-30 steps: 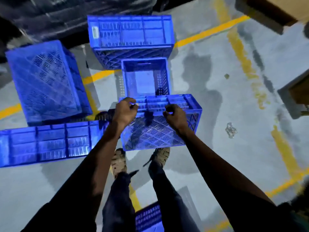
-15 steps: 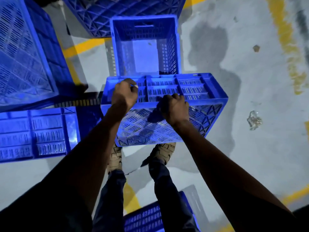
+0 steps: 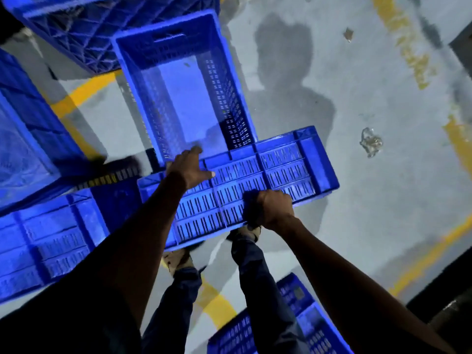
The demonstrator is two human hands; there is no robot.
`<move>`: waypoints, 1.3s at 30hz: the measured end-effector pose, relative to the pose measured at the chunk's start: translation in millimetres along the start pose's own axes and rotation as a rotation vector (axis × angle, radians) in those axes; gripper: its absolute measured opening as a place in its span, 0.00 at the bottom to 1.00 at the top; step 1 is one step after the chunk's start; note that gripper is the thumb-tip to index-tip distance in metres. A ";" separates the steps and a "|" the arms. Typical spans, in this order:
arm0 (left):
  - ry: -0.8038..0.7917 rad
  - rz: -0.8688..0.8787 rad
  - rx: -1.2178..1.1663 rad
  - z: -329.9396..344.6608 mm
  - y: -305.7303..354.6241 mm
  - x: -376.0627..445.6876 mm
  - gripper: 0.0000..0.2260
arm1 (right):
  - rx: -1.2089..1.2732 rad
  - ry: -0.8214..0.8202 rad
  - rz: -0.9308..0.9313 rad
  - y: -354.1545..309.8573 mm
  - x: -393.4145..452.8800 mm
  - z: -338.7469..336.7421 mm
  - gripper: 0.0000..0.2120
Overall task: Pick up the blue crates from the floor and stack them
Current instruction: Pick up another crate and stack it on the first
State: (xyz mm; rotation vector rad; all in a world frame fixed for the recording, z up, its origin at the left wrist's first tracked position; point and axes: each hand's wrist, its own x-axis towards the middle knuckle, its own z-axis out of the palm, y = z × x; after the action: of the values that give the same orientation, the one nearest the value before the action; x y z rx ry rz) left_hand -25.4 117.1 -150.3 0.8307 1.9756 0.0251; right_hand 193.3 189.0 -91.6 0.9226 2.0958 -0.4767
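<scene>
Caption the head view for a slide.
Both hands, left hand and right hand, grip a tilted blue crate beside an open crate.

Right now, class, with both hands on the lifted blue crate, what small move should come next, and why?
Probably turn the held crate until it lines up with the open crate on the floor ahead. The left hand and right hand grip it on its side, lying across the open crate's near end, so it cannot yet settle onto that rim.
</scene>
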 end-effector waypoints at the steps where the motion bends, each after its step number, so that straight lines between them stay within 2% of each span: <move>1: -0.046 0.020 0.055 5.4 -2.5 0.2 0.42 | 0.015 0.016 0.012 1.2 -4.0 5.2 0.15; 5: -0.031 0.073 0.104 8.7 -9.4 2.9 0.44 | 0.070 0.030 0.064 -2.5 -11.7 10.7 0.15; 8: -0.190 0.067 0.125 12.0 -15.2 3.6 0.45 | 0.069 -0.074 0.022 -3.6 -18.4 21.9 0.19; 9: -0.222 0.065 0.157 15.8 -17.4 4.2 0.43 | 0.105 -0.122 0.004 -2.3 -16.5 27.7 0.21; 11: -0.249 0.074 0.168 21.3 -19.4 6.4 0.32 | 0.259 -0.222 -0.038 2.9 -12.8 29.9 0.22; 13: -0.233 0.103 0.130 20.5 -17.3 5.1 0.25 | 0.493 -0.238 -0.049 11.0 -7.6 25.9 0.21; 16: -0.233 0.142 0.119 15.2 -11.1 -5.3 0.30 | 0.724 -0.128 0.069 23.3 -7.2 5.7 0.19; 20: -0.208 0.176 0.129 30.3 -5.6 -24.6 0.30 | 0.854 0.211 0.222 33.5 -7.7 -3.4 0.15; 24: -0.154 0.292 0.180 47.7 13.2 -52.5 0.27 | 1.122 0.305 0.424 35.1 -13.7 -3.8 0.20; 29: -0.106 0.339 0.151 47.2 32.3 -92.3 0.28 | 1.284 0.477 0.716 21.7 -54.7 -7.6 0.27; 32: -0.092 0.400 0.144 29.0 34.4 -120.8 0.29 | 1.384 0.445 1.038 13.5 -92.8 -20.1 0.46; 34: -0.026 0.453 0.104 9.9 36.6 -147.5 0.30 | 1.494 0.360 1.142 4.4 -119.6 -32.9 0.54; 37: 0.051 0.529 0.071 -24.3 51.6 -208.1 0.27 | 1.597 0.308 1.217 -14.1 -173.6 -56.7 0.59; 39: 0.099 0.581 0.110 -43.0 58.9 -245.7 0.27 | 1.656 0.375 1.219 -29.3 -212.4 -74.3 0.59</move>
State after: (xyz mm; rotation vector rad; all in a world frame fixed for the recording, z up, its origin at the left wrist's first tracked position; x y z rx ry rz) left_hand 49.1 37.8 81.8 1.4753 1.7728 0.3033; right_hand 225.3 117.5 121.3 2.9778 0.5420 -1.3508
